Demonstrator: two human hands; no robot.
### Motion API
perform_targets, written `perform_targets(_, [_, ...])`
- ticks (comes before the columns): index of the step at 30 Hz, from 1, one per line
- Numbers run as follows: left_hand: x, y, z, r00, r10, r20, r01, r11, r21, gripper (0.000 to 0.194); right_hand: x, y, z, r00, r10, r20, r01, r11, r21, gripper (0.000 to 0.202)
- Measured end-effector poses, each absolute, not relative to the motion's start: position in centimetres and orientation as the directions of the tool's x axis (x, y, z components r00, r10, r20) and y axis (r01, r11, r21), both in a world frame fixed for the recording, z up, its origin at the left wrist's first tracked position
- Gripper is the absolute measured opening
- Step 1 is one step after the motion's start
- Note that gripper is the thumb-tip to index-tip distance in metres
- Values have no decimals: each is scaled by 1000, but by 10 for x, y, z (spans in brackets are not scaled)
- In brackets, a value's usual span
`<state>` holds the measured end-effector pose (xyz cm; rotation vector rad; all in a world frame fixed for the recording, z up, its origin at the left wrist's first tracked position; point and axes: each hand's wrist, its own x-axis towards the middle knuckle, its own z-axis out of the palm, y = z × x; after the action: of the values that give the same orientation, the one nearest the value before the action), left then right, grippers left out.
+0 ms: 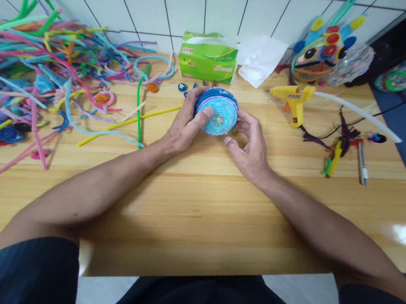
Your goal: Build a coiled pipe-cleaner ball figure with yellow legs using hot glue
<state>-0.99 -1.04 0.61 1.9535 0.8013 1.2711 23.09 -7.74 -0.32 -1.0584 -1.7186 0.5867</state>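
My left hand (187, 125) grips a round craft piece coiled from blue, lilac and light-blue pipe cleaners (223, 114), thumb across its light-blue face and fingers around its upper left edge. That flat spiral face is tilted toward me. My right hand (249, 146) is beside the piece's lower right edge, its fingers loosely curved and its thumb apart from them. Whether its fingertips touch the edge I cannot tell. Just past the piece lies a small blue button-like bit (182, 87). A green pipe cleaner (138, 105) and a yellow pipe cleaner (156, 114) lie left of my hands.
Tangled pipe cleaners (54, 74) cover the table's left side. A green tissue pack (208, 58) and a crumpled white tissue (259, 60) stand by the tiled wall. On the right are a yellow glue gun (294, 103), a utility knife (362, 164) and a decorated craft figure (318, 55).
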Motion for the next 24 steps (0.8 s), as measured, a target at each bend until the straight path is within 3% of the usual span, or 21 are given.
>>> perform_targets(12, [-5, -5, -4, 300, 760, 577, 158, -636, 756, 69, 233, -76, -5, -147, 847, 511, 414, 522, -746, 64])
perform_targets(24, [6, -1, -7, 236, 807, 541, 55, -567, 822, 81, 230, -72, 3, 35, 851, 525, 443, 458, -771, 53])
